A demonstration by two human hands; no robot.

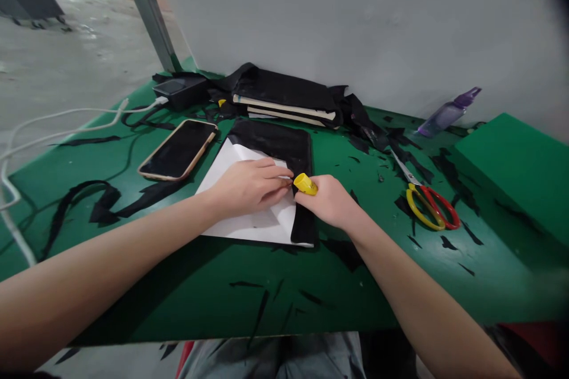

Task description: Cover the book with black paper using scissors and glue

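A flat panel wrapped in black fabric (pixel 280 133) lies on the table with a white sheet (pixel 222 222) over it. My left hand (pixel 251 186) rests on the sheet with its fingers stretched to the right, their tips at the border between white and black. Close by those fingertips, my right hand (pixel 331 201) is closed around a yellow tube-like tool (pixel 306 184). Only one end of that tool shows, and its kind is unclear. The right fingers sit at the black strip along the panel's right side.
A phone (pixel 178 151) lies left, near a black box (pixel 182 90) with white cables. Black-covered pieces (pixel 284 92) are stacked behind. Scissors (pixel 429 198), a purple spray bottle (pixel 448 112) and a green box (pixel 520 172) stand right. Black scraps litter the green table (pixel 178 302).
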